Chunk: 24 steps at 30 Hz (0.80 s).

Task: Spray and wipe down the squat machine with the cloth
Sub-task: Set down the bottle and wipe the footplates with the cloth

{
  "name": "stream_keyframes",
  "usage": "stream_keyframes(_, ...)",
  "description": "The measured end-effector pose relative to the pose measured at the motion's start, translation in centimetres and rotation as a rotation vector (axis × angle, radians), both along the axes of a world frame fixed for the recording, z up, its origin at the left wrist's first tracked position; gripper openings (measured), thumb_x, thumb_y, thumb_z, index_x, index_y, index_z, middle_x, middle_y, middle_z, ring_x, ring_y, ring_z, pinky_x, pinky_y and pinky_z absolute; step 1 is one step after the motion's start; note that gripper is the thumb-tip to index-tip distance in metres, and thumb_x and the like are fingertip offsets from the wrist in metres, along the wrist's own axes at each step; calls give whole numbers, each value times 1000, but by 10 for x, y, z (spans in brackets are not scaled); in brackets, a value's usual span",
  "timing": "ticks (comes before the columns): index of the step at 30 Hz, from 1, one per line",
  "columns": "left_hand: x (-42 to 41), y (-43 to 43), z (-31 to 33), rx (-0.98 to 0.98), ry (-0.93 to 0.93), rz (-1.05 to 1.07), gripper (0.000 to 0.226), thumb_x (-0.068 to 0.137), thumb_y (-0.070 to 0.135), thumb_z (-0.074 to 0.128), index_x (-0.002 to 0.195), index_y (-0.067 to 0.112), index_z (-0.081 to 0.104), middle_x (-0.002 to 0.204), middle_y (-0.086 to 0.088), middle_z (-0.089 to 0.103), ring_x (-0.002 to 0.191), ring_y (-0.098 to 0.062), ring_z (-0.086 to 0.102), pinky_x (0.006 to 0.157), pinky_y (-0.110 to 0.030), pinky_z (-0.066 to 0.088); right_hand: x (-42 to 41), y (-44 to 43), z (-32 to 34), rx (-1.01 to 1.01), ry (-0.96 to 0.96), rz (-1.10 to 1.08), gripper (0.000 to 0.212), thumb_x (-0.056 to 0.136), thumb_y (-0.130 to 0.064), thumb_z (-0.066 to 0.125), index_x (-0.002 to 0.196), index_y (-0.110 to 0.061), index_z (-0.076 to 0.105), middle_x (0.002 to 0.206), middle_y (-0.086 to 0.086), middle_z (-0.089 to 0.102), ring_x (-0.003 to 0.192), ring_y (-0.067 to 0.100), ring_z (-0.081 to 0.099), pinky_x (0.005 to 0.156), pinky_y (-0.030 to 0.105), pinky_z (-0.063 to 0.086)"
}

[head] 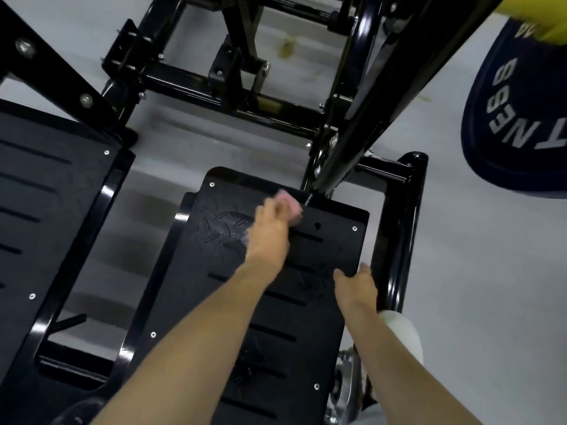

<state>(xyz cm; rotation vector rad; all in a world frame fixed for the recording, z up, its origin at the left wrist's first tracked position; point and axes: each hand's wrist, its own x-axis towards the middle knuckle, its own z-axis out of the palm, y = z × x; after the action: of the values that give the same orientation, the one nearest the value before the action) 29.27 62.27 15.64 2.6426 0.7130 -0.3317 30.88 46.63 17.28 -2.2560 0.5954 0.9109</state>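
Left hand [270, 233]: my fingers clenched round pink cloth [290, 204], pressed on far end of black footplate [319, 253]. Right hand [356, 286]: fingers released, resting at plate's right edge.

Cloth [290, 201] blurred, half hidden behind left hand [270, 231]; weight plate [521, 118] cropped

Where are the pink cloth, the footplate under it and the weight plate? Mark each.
pink cloth [290, 202], head view, bunched part past the fingers
footplate [333, 251], head view, bare top surface
weight plate [521, 127], head view, lettered blue face
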Motion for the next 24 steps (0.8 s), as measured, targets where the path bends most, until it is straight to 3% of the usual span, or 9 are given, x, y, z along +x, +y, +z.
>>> stream_keyframes(3, -3, -14, -3, 6, 24, -435, 73, 82, -4, 54, 146, 9, 22, 135, -11, 27, 118, -26, 34, 99, -38, 41, 2, 10, -5, 20, 6, -123, 59, 90, -17, 53, 145, -11, 33, 132, 14, 51, 116, 34, 52, 94, 39, 48)
stream_keyframes(6, -5, 15, 0, 187, 38, -644, 76, 84, -3, 52, 149, 10, 16, 136, -11, 26, 120, -27, 33, 100, -37, 39, 3, 14, -9, 67, 24, -249, 58, 87, -14, 53, 142, -12, 38, 129, 13, 54, 111, 33, 54, 89, 40, 49)
stream_keyframes(8, -12, 47, 0, 211, 58, -519, 75, 82, -5, 54, 148, 12, 21, 134, -12, 29, 119, -29, 35, 97, -40, 44, 2, 13, -9, 83, 25, -269, 55, 86, -12, 52, 140, -14, 40, 127, 12, 55, 108, 32, 55, 88, 40, 49)
stream_keyframes(11, -24, 90, -1, 100, -1, 26, 55, 87, -5, 49, 139, 11, 38, 127, -18, 36, 113, -38, 40, 88, -48, 47, -4, 10, -6, 102, 18, -234, 63, 88, -11, 51, 147, -18, 30, 136, 9, 50, 115, 30, 52, 91, 37, 47)
stream_keyframes(13, -18, 98, -3, 105, 43, 281, 59, 88, -5, 51, 143, 5, 32, 129, -22, 32, 114, -40, 37, 88, -49, 45, -7, 5, -5, 134, 2, -216, 66, 90, -9, 49, 150, -20, 24, 138, 7, 47, 115, 28, 52, 83, 31, 45)
stream_keyframes(17, 1, 65, -3, 61, 6, 430, 55, 88, -6, 48, 140, -2, 33, 135, -23, 30, 114, -41, 39, 93, -45, 41, -9, 0, -5, 186, -3, -233, 66, 89, -7, 49, 150, -22, 27, 138, 7, 50, 110, 25, 55, 79, 28, 45)
stream_keyframes(20, 1, 17, -1, -77, -56, 187, 50, 88, -4, 47, 136, 6, 38, 130, -19, 36, 111, -36, 44, 95, -46, 45, -7, -1, -1, 229, 13, -297, 66, 91, -5, 48, 151, -22, 26, 139, 6, 49, 97, 18, 51, 78, 26, 42)
stream_keyframes(24, -5, -16, -1, -4, 44, -503, 75, 83, -6, 52, 147, 16, 19, 132, -9, 23, 115, -26, 35, 91, -35, 45, -5, 3, 0, 258, 30, -399, 67, 91, -4, 47, 152, -20, 22, 144, 8, 44, 102, 20, 50, 80, 27, 39)
